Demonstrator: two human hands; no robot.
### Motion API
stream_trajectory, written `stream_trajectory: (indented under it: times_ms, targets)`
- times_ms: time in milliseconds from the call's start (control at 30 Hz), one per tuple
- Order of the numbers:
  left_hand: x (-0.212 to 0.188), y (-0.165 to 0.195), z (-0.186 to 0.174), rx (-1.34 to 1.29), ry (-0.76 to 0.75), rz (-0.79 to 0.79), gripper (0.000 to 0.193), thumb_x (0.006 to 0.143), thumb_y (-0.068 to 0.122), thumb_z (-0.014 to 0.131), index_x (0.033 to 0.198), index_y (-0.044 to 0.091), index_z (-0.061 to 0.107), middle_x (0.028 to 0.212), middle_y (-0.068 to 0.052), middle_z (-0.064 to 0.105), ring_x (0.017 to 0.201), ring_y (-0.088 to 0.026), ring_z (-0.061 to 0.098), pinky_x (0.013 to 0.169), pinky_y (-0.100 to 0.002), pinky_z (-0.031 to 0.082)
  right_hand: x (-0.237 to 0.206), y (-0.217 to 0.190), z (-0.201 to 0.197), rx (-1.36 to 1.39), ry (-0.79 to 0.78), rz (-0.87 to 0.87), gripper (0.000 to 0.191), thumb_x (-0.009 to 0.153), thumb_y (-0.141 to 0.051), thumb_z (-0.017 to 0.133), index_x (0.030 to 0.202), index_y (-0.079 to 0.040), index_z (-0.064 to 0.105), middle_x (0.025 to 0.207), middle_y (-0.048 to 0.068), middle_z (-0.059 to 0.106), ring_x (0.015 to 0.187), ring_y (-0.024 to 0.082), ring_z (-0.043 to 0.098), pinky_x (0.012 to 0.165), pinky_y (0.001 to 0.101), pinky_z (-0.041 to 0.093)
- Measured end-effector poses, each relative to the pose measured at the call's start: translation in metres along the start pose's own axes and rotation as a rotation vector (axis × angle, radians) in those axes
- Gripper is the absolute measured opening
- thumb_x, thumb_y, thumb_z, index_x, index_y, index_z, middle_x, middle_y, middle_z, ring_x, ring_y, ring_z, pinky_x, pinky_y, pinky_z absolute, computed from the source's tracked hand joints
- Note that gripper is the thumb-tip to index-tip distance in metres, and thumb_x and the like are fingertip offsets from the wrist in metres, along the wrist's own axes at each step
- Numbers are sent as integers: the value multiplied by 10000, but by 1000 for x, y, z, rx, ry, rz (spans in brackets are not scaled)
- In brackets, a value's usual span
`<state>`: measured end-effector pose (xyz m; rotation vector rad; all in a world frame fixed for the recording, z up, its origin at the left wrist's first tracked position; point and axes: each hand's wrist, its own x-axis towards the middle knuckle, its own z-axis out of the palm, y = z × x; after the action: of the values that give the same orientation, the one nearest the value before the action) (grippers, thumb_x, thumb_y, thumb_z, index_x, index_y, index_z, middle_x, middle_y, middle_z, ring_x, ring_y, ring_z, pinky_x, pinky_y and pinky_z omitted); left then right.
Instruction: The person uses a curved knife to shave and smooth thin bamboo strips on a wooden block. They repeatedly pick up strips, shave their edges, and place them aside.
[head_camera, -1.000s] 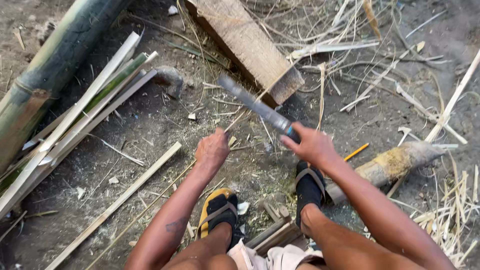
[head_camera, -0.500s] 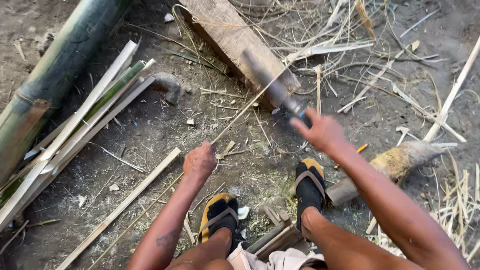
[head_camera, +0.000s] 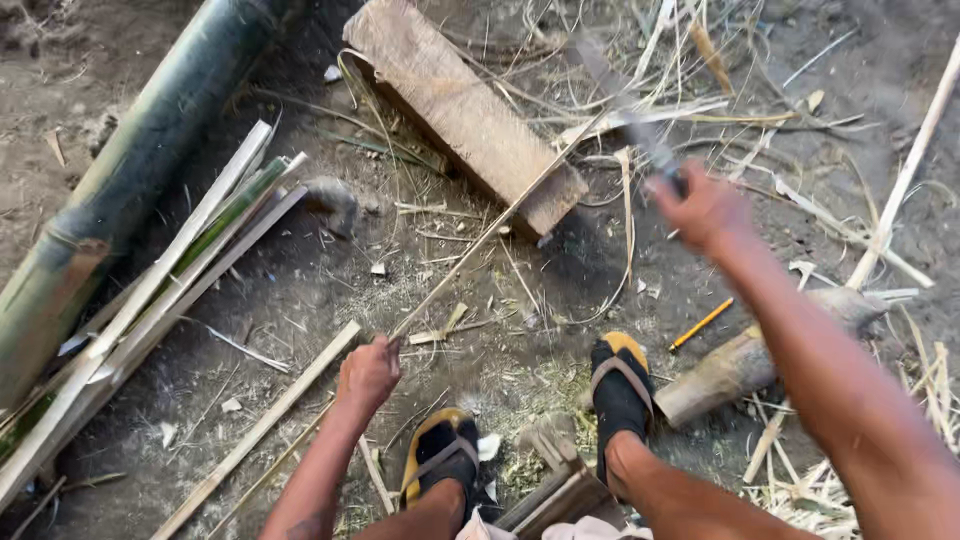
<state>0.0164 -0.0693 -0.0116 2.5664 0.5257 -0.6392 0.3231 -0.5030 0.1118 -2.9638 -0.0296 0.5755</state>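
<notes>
We see the left hand (head_camera: 368, 372) closed around the low end of a thin bamboo strip (head_camera: 495, 220) — the strip slants up to the wooden block (head_camera: 465, 110). The right hand (head_camera: 705, 208) is blurry, but its fingers seem wrapped tight around a knife (head_camera: 625, 100) — raised above the strip.

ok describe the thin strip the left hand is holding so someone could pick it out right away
Start at the weathered wooden block lying on the dirt at top centre. A single thin pale bamboo strip runs slantwise past its near end, from the left hand up towards the blurred blade in the right hand. Unlike the wider flat slats bundled at left, it is much thinner and held up at one end.
</notes>
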Motion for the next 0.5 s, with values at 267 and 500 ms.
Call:
stream_trajectory:
  times_ms: [267,500]
  targets:
    - [26,23,3,-169,-97,56,332,1008,314,492,955,32,659,744,-243,681,690,-423,672,739,-573,522,-89,-64,55,-137,-313,-435,523,898,-673,528,1211,-264,622,936,87,750,836,276,759,734,440,615]
    - [-6,-2,-31,-182,-162,-84,390,1032,382,525,945,48,707,759,-242,694,712,-402,657,735,-527,512,36,27,-50,41,143,68,635,1022,-697,579,1187,-92,680,939,237,730,934,407,717,872,527,523]
